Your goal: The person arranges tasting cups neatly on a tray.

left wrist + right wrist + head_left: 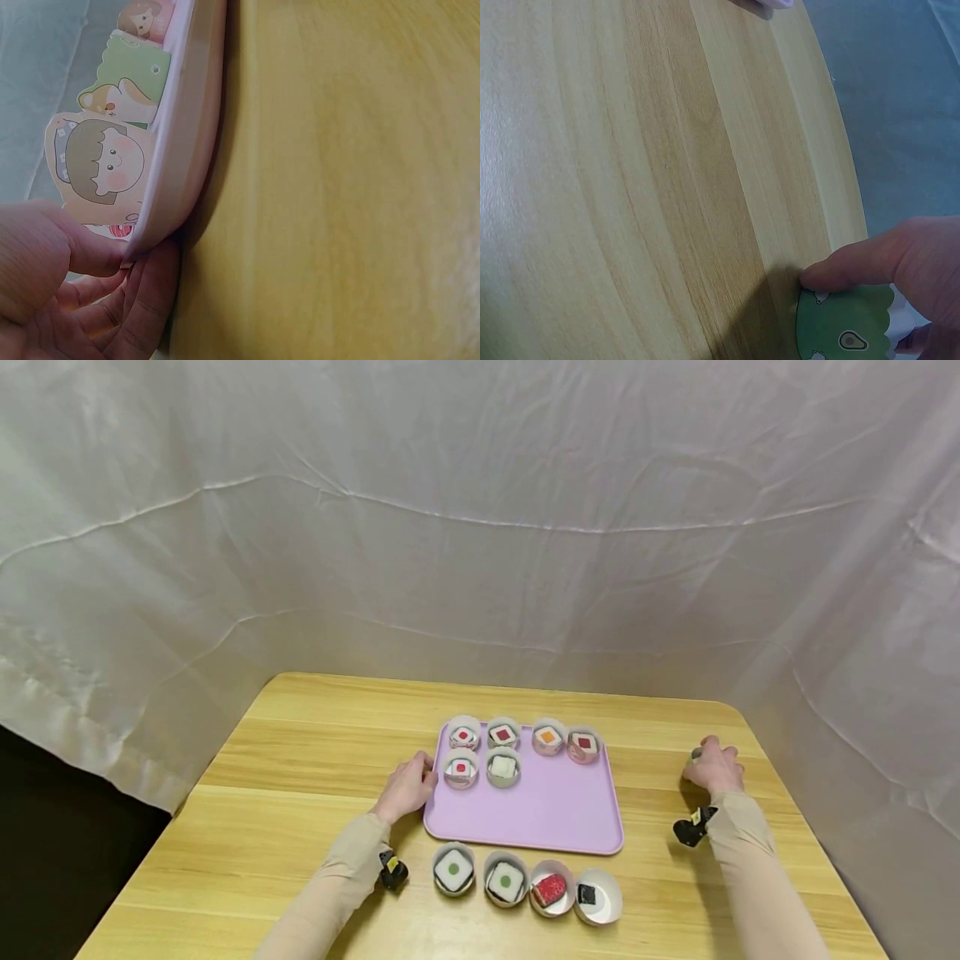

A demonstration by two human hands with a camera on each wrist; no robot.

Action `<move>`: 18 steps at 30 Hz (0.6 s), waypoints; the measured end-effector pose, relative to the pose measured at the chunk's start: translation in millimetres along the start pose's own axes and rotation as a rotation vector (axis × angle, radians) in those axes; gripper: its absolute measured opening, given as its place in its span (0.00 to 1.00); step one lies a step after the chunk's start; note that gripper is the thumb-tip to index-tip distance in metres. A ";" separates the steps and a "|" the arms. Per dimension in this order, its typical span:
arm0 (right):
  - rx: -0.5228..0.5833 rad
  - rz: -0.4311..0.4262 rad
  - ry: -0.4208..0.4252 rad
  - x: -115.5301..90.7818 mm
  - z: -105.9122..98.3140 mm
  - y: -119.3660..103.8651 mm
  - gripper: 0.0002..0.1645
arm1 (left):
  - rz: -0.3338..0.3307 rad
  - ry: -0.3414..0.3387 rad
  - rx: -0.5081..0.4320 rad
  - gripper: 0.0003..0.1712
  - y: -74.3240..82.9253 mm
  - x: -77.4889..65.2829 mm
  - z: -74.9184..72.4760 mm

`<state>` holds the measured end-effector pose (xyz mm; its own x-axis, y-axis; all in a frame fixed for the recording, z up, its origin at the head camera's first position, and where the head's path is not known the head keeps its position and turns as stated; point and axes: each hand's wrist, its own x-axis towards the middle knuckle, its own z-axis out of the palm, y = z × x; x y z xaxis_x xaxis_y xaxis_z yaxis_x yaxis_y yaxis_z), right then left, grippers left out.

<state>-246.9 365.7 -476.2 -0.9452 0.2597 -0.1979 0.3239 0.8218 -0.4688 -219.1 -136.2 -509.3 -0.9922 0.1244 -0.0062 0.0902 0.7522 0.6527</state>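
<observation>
My left hand (408, 787) pinches the left rim of the lilac tray (555, 822); in the left wrist view the thumb lies over the rim and the fingers are under it. Several round paper cups with toy sushi pieces stand in two rows toward the tray's far side, among them one with an orange-centred piece (548, 737) and one with a plain white piece (503, 767). Off to the right of the tray, my right hand (714, 767) grips a green paper cup (844, 326) with an avocado print. The palm hides much of that cup, and its inside is out of sight.
In front of the tray, a row of paper cups holds two white pieces with green centres (453, 869), a red-topped piece (551, 889) and a small black piece (587, 894). Pale curtains (480, 568) rise behind and beside the wooden table (300, 768).
</observation>
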 end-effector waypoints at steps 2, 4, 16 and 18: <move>0.000 -0.001 0.001 0.1 0.7 0.2 0.42 | 0.006 0.000 -0.002 0.09 -0.5 -0.3 -0.1; 0.002 0.001 0.001 0.6 1.0 0.3 0.42 | 0.010 -0.002 -0.003 0.09 -0.7 -0.5 -0.1; 0.019 -0.002 0.031 -3.0 3.4 0.3 0.51 | 0.007 0.009 0.000 0.08 -2.2 -0.6 1.2; 0.022 0.001 0.035 -3.4 3.5 0.3 0.53 | 0.007 0.010 -0.001 0.07 -2.5 -0.5 1.2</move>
<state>-243.4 363.3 -478.7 -0.9455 0.2788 -0.1685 0.3257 0.8100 -0.4876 -218.7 -137.4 -511.9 -0.9924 0.1230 0.0058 0.0969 0.7511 0.6531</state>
